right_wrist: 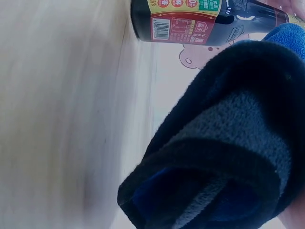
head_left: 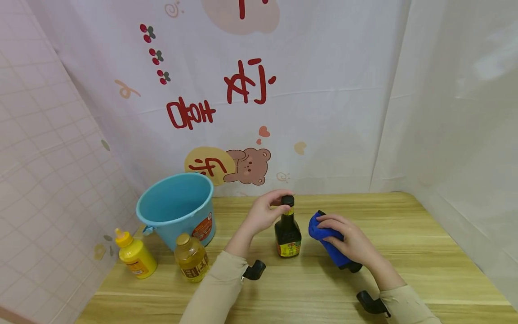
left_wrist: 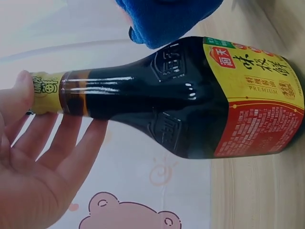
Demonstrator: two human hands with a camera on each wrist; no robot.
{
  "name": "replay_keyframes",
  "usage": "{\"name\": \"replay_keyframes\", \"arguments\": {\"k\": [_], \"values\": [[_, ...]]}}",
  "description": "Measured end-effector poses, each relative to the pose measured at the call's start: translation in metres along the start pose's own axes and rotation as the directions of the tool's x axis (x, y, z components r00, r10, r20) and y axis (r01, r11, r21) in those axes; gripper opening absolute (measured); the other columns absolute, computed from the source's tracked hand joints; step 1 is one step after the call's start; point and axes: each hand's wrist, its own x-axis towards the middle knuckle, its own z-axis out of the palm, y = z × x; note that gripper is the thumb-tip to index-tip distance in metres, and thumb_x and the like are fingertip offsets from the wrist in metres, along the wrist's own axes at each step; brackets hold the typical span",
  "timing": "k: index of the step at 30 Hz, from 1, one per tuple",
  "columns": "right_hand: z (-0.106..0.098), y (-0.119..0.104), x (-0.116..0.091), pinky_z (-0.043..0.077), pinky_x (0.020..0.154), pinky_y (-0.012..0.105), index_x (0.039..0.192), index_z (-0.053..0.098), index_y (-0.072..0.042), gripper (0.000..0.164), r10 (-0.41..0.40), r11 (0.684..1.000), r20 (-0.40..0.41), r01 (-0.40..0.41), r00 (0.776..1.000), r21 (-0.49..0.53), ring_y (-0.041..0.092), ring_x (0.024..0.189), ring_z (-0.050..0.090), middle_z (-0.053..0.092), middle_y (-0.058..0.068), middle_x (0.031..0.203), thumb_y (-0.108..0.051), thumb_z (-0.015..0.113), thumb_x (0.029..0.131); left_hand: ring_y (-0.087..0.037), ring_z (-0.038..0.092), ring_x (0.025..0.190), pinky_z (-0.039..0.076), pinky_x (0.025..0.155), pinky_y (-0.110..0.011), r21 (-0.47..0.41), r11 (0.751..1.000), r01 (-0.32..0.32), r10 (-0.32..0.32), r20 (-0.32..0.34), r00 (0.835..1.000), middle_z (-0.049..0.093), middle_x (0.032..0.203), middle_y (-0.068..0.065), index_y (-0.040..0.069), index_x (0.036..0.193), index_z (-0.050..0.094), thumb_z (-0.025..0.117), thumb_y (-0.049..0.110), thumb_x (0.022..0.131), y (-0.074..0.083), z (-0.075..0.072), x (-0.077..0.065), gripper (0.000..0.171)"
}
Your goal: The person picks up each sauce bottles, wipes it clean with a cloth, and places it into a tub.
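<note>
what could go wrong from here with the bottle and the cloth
The left hand holds the dark bottle only near the top, so a push lower down might tip it. The blue cloth extends loosely past the right hand, so its free end might drag. The left sleeve looks close to the gold-capped bottle and might knock it.
</note>
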Motion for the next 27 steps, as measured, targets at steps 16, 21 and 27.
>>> {"name": "replay_keyframes", "arguments": {"k": [16, 21, 27], "values": [[-0.003, -0.004, 0.014, 0.038, 0.103, 0.016, 0.118, 0.066, -0.019, 0.054, -0.033, 0.999, -0.001, 0.033, 0.999, 0.022, 0.031, 0.12, 0.056, 0.059, 0.007, 0.132, 0.011, 0.079, 0.075, -0.023, 0.061, 0.112, 0.052, 0.087, -0.034, -0.076, 0.996, -0.039, 0.049, 0.135, 0.99, 0.059, 0.13, -0.007, 0.012, 0.139, 0.056, 0.057, 0.009, 0.101, -0.006, -0.007, 0.002, 0.038], [-0.008, -0.008, 0.024, 0.038, 0.103, 0.018, 0.119, 0.066, -0.017, 0.052, -0.051, 0.999, -0.009, 0.051, 0.999, 0.017, 0.031, 0.122, 0.054, 0.058, 0.007, 0.134, 0.009, 0.079, 0.076, -0.025, 0.063, 0.109, 0.054, 0.086, -0.037, -0.128, 0.992, -0.017, 0.021, 0.033, 0.999, 0.064, 0.12, -0.007, 0.015, 0.14, 0.057, 0.064, 0.01, 0.098, -0.009, 0.002, -0.002, 0.043], [-0.012, -0.014, 0.042, 0.038, 0.105, 0.022, 0.119, 0.067, -0.014, 0.032, -0.083, 0.996, -0.042, 0.084, 0.996, 0.041, 0.032, 0.124, 0.052, 0.057, 0.008, 0.134, -0.037, 0.055, 0.101, -0.03, 0.064, 0.107, 0.055, 0.084, -0.042, -0.1, 0.995, -0.013, 0.004, -0.095, 0.995, 0.066, 0.117, -0.01, 0.015, 0.136, 0.059, 0.07, 0.016, 0.094, -0.002, 0.008, -0.008, 0.043]]}}
